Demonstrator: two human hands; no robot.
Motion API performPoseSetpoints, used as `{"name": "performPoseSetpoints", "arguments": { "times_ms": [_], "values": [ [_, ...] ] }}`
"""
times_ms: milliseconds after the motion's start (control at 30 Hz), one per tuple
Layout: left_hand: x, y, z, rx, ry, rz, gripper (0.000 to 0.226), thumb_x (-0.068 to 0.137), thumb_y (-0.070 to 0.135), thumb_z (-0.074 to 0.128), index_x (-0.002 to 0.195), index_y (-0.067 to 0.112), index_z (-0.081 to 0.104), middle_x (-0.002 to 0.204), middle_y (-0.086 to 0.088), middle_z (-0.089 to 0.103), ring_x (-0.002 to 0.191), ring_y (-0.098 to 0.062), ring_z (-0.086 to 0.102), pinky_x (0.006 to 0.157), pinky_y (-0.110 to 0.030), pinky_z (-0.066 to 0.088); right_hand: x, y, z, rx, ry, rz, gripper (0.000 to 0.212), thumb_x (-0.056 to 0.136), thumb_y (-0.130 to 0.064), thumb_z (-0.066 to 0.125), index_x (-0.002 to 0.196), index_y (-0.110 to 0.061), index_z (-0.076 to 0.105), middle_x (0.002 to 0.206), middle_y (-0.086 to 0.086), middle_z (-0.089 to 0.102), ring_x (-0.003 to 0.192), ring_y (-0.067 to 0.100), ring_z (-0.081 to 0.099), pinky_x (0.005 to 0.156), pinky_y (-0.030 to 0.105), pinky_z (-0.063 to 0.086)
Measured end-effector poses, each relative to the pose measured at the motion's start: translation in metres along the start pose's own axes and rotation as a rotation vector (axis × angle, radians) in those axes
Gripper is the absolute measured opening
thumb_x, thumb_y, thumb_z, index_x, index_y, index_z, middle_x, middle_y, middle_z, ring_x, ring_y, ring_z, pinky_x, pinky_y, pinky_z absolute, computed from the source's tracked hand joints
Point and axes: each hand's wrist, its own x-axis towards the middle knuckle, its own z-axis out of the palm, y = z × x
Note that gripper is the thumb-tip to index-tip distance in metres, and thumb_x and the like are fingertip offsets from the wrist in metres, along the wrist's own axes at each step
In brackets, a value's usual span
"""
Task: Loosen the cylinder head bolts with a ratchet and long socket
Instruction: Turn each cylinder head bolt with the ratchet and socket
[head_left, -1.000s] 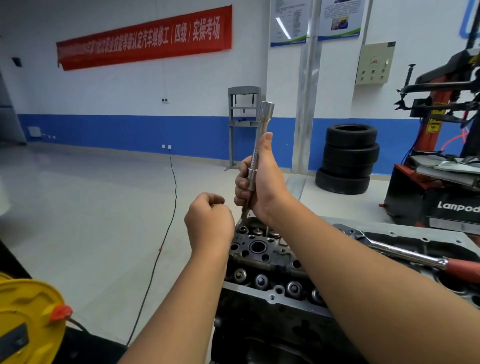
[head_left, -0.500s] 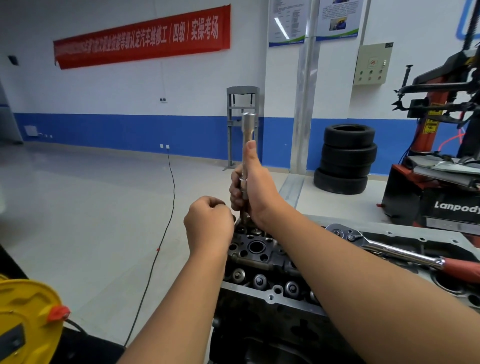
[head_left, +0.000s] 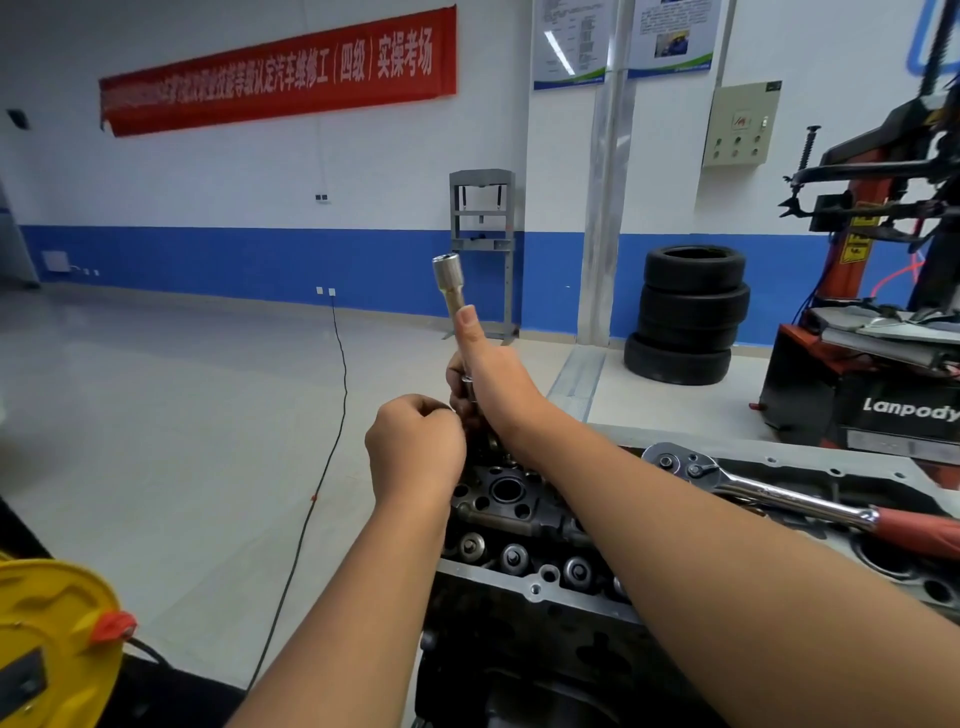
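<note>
Careful: your right hand (head_left: 488, 379) grips the long socket (head_left: 453, 291) upright over the cylinder head (head_left: 511, 499), left hand (head_left: 415, 447) curled, its hold hidden. Tilted seating could round a bolt; the ratchet (head_left: 748, 486) lies unattached, right.

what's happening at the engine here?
A person is working over a cylinder head. The right hand grips a long socket held roughly upright above the head's far end, thumb along its shaft. The left hand is curled just beside it; what it holds is hidden. The ratchet lies unattached on the engine to the right, so no bolt is being turned at this moment.
</note>
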Motion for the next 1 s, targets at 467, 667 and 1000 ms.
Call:
{"name": "performPoseSetpoints", "arguments": {
  "times_ms": [467, 667, 1000],
  "values": [
    [0.012, -0.01, 0.009, 0.202, -0.134, -0.009, 0.027, 0.081, 0.001, 0.074, 0.089, 0.026, 0.074, 0.086, 0.004, 0.074, 0.081, -0.017, 0.07, 0.065, -0.029, 0.056, 0.008, -0.004, -0.013, 0.571, 0.264, 0.172, 0.078, 0.073, -0.097, 0.038, 0.061, -0.02, 0.045, 0.055, 0.001, 0.041, 0.044, 0.015, 0.033, 0.049, 0.027, 0.033],
    [0.013, -0.009, 0.007, 0.024, -0.224, -0.122, 0.034, 0.076, -0.014, 0.064, 0.085, 0.016, 0.075, 0.083, -0.012, 0.078, 0.076, -0.028, 0.073, 0.069, -0.037, 0.06, 0.008, -0.001, -0.01, 0.536, 0.224, 0.201, 0.077, 0.077, -0.096, 0.036, 0.063, -0.02, 0.045, 0.054, 0.001, 0.042, 0.043, 0.016, 0.033, 0.051, 0.029, 0.034],
    [0.015, -0.015, -0.001, -0.209, -0.214, -0.292, 0.03, 0.077, -0.023, 0.072, 0.089, 0.005, 0.069, 0.086, -0.025, 0.075, 0.088, -0.044, 0.076, 0.087, -0.06, 0.063, 0.007, -0.005, -0.008, 0.525, 0.179, 0.188, 0.076, 0.081, -0.093, 0.037, 0.063, -0.019, 0.043, 0.052, 0.001, 0.039, 0.042, 0.016, 0.03, 0.048, 0.027, 0.03]
  ]
}}
